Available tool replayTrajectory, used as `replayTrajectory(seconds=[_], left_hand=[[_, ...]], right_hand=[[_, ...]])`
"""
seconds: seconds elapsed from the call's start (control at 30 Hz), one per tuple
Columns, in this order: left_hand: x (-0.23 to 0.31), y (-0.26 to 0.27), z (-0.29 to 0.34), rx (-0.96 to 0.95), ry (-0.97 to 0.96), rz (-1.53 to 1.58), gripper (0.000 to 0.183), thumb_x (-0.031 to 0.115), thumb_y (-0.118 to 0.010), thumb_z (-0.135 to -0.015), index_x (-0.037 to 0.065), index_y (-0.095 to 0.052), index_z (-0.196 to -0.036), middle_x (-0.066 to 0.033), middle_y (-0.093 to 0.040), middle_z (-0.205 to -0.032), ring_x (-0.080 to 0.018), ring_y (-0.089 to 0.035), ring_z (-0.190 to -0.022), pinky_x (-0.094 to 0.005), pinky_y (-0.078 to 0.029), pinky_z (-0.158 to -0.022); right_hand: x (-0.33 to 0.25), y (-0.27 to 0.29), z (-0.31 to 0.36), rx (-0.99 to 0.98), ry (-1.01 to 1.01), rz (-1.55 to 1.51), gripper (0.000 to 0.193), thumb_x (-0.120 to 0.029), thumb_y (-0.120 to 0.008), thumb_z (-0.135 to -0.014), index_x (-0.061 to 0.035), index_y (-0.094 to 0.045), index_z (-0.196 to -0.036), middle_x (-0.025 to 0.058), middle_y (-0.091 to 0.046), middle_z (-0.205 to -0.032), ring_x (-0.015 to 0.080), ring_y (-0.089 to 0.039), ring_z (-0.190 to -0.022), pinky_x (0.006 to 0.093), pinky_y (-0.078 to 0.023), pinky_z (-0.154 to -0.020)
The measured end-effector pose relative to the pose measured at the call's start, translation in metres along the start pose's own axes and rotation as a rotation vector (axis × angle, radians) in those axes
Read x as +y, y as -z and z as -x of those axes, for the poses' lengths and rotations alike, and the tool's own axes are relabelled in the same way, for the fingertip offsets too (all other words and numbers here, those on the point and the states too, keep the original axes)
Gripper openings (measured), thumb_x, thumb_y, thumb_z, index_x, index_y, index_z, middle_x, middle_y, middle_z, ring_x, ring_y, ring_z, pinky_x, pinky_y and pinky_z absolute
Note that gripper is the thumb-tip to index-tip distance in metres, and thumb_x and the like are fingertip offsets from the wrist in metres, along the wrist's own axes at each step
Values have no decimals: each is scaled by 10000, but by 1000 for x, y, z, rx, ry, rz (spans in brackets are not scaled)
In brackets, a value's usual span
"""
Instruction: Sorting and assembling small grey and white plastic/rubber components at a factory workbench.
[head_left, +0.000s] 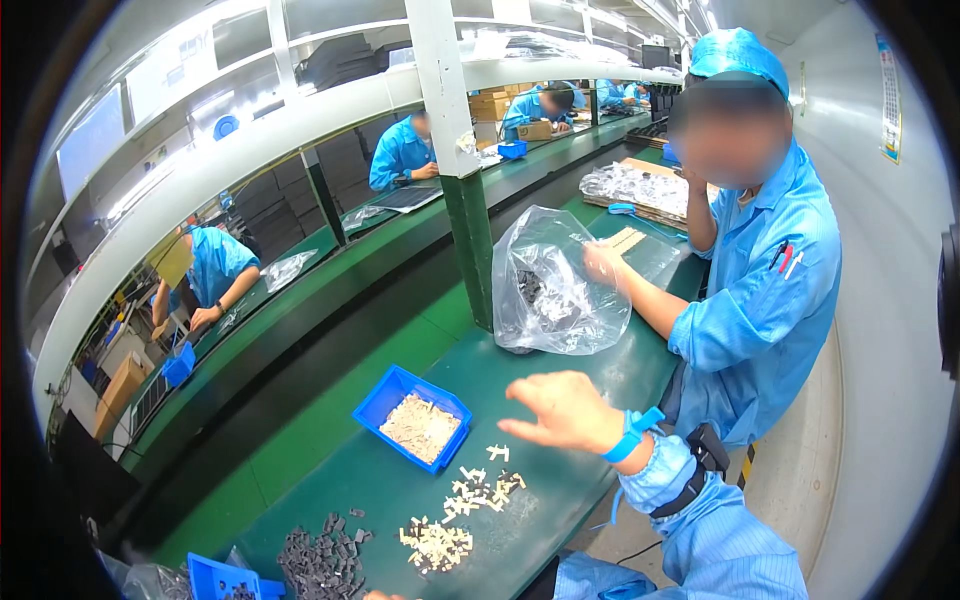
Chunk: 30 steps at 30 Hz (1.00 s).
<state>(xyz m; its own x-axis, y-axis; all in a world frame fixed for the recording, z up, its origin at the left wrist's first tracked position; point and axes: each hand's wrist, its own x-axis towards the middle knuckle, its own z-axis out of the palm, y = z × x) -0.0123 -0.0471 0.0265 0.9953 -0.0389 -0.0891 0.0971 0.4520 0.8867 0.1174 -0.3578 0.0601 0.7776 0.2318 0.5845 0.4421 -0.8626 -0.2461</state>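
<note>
My right hand (560, 410) is raised over the green worktable, its thumb and forefinger apart with nothing visible between them. A blue strap and a black band circle its wrist and sleeve. Only a sliver of my left hand (380, 596) shows at the lower edge, beside a heap of small black pieces (325, 560); its fingers are mostly hidden. Small cream-coloured pieces lie on the table in a heap (435, 545) and a looser scatter (480, 495) mixed with dark bits. Left of my right hand stands a blue bin (380, 398) filled with small pale pieces.
A clear plastic bag (560, 290) with dark pieces inside stands ahead, near a co-worker's hand (605, 265). A white-and-green post (465, 230) rises at the table's far edge. Another blue bin (215, 578) sits lower left. Other people work across a gap at a parallel bench.
</note>
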Motion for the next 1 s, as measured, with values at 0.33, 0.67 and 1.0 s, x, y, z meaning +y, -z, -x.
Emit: replayTrajectory(seconds=[0.33,0.67,1.0], left_hand=[[-9,8,0,51,-63,-138,387,-142,-499,-746,117,-268,-573,20,-315,-504,-64,-276,-427,-206,-259,-397],[-33,19,2,22,-130,-503,376,-124,-516,-730,109,-272,-564,23,-328,-513,-57,-292,-447,-205,-280,-409],[-24,29,14,35,-136,-726,387,-59,-549,-777,126,-280,-568,37,-311,-525,-55,-282,-481,-212,-257,-418]], right_hand=[[26,-31,59,-433,-303,72,124,-95,-522,-678,-5,-555,-757,177,-596,-792,348,-593,-754,442,-481,-638],[-75,-12,-34,31,310,-52,102,-92,-544,-646,-30,-561,-726,128,-513,-952,268,-478,-971,362,-421,-739],[-167,-9,-60,-26,665,-438,935,-424,-725,-596,-155,-252,-1356,199,21,-1436,457,-30,-1291,676,-247,-907]])
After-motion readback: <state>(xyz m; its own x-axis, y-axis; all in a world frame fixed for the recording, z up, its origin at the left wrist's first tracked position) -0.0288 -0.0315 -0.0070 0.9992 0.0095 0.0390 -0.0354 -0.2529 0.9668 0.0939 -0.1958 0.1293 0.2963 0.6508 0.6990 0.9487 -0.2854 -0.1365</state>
